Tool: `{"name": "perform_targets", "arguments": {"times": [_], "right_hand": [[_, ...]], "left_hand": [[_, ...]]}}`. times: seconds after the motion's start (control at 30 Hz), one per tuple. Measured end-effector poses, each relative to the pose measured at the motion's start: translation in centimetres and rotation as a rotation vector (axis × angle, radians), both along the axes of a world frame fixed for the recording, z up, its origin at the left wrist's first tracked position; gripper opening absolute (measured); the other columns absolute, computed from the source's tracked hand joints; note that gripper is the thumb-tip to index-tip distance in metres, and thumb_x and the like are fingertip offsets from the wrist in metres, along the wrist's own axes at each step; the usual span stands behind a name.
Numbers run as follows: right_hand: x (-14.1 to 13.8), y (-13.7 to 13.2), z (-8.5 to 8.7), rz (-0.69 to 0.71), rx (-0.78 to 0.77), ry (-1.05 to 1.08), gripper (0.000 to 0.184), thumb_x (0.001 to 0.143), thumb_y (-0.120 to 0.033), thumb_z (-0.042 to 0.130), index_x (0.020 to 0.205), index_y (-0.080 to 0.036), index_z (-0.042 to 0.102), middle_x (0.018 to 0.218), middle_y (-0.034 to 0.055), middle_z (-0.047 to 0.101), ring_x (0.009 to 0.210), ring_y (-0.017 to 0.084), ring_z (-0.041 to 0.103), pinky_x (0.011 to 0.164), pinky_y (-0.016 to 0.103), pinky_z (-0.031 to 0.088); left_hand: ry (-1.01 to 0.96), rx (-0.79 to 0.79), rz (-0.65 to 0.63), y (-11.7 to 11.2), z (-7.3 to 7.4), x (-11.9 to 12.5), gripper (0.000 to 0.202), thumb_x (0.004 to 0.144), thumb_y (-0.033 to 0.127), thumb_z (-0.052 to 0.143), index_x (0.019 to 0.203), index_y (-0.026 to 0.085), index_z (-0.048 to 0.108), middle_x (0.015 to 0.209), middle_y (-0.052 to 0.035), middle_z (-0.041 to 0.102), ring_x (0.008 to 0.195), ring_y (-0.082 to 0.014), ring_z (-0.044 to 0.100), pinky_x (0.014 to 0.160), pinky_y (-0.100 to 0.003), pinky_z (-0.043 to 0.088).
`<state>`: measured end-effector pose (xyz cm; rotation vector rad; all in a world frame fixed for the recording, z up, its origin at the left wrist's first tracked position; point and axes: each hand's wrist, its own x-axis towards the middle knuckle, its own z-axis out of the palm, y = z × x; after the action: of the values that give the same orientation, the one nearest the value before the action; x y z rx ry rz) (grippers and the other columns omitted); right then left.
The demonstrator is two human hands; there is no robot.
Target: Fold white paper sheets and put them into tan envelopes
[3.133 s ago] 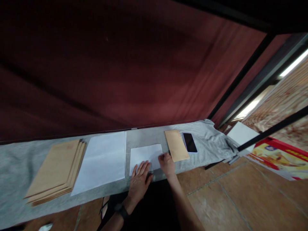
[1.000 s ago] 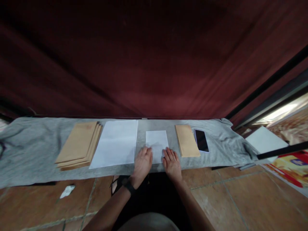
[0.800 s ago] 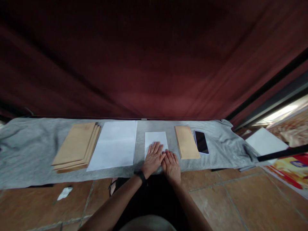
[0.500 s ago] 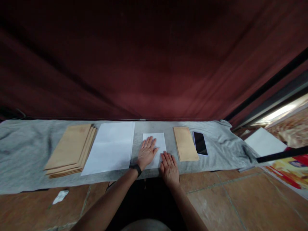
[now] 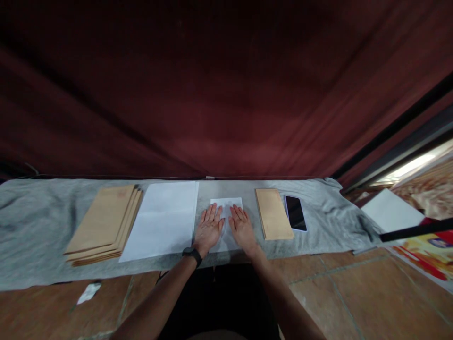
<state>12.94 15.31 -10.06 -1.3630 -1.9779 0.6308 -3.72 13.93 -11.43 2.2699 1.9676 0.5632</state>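
Red fabric (image 5: 226, 108) and floor tiles (image 5: 329, 300) suggest a curtained indoor nook

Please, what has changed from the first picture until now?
The small white paper is narrower, apparently folded over. The right hand, earlier curled at its right edge, has opened and moved flat onto it, beside the left hand. The brown envelopes, large white sheets and phone stayed in place.

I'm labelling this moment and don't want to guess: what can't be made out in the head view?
Head view: part of the small white paper, covered by the left hand and the right hand.
Head view: the reddish mark on the brown envelopes, too small and blurred to read.
Head view: the rest of the printed panel, cut off by the right edge and crossed by the black bar.
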Motion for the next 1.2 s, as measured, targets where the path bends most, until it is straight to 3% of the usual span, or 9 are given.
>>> {"name": "perform_targets", "arguments": {"times": [0.13,0.43,0.6,0.77,0.87,0.97,1.2], "right_hand": [[-0.5,1.5,-1.0,0.015,0.020,-0.041,0.045,0.098,-0.031,0.048,0.143,-0.024,0.052,0.155,0.0058,0.041,0.146,0.024,0.036,0.123,0.051,0.020],[1.0,1.6,-2.1,-0.100,0.076,-0.093,0.052,0.097,-0.039,0.050,0.146,-0.020,0.048,0.157,0.0097,0.037,0.146,0.028,0.034,0.121,0.052,0.021],[1.8,-0.4,-2.0,-0.135,0.078,-0.101,0.055,0.098,-0.035,0.048,0.150,-0.020,0.042,0.159,0.0084,0.033,0.149,0.028,0.029,0.122,0.053,0.018],[2.9,-3.4,-1.6,0.020,0.054,-0.136,0.052,0.097,-0.032,0.050,0.148,-0.029,0.044,0.159,0.0021,0.034,0.147,0.026,0.033,0.122,0.052,0.019],[3.5,-4.7,-1.5,0.017,0.032,-0.157,0.051,0.096,-0.034,0.052,0.147,-0.030,0.047,0.157,0.0030,0.037,0.146,0.027,0.035,0.122,0.051,0.020],[3.8,-5.4,-1.5,-0.021,0.046,-0.168,0.051,0.096,-0.034,0.054,0.147,-0.029,0.047,0.157,0.0047,0.038,0.145,0.028,0.037,0.121,0.052,0.021],[3.9,-5.6,-1.7,-0.028,0.126,-0.207,0.050,0.096,-0.033,0.055,0.145,-0.027,0.049,0.154,0.0075,0.043,0.142,0.028,0.041,0.120,0.052,0.025]], "left_hand": [[0.000,-0.006,0.002,0.1,-0.1,-0.1,0.055,0.099,0.034,0.037,0.151,0.017,0.041,0.160,-0.0105,0.033,0.150,-0.0253,0.025,0.123,-0.048,0.018],[0.005,0.015,0.003,0.1,-0.1,-0.1,0.055,0.099,0.035,0.037,0.150,0.016,0.041,0.160,-0.0123,0.032,0.150,-0.0260,0.025,0.123,-0.049,0.019],[0.013,0.001,0.012,0.1,0.0,0.0,0.056,0.099,0.037,0.037,0.151,0.016,0.040,0.160,-0.0128,0.033,0.150,-0.0258,0.027,0.123,-0.048,0.019],[0.032,-0.006,-0.014,0.1,0.6,-0.1,0.055,0.099,0.043,0.042,0.150,0.024,0.044,0.162,-0.0102,0.030,0.150,-0.0284,0.025,0.122,-0.050,0.019],[0.026,-0.014,-0.056,-0.3,1.1,-0.3,0.053,0.097,0.046,0.046,0.147,0.027,0.048,0.161,-0.0087,0.032,0.150,-0.0302,0.025,0.122,-0.052,0.019],[0.007,-0.017,-0.111,-1.8,1.2,-0.3,0.052,0.097,0.045,0.046,0.146,0.028,0.049,0.159,-0.0072,0.037,0.149,-0.0294,0.027,0.122,-0.054,0.017],[0.064,0.001,-0.243,-8.1,0.8,-0.4,0.054,0.098,0.046,0.046,0.148,0.027,0.045,0.158,-0.0076,0.038,0.148,-0.0283,0.031,0.122,-0.052,0.020]]}}
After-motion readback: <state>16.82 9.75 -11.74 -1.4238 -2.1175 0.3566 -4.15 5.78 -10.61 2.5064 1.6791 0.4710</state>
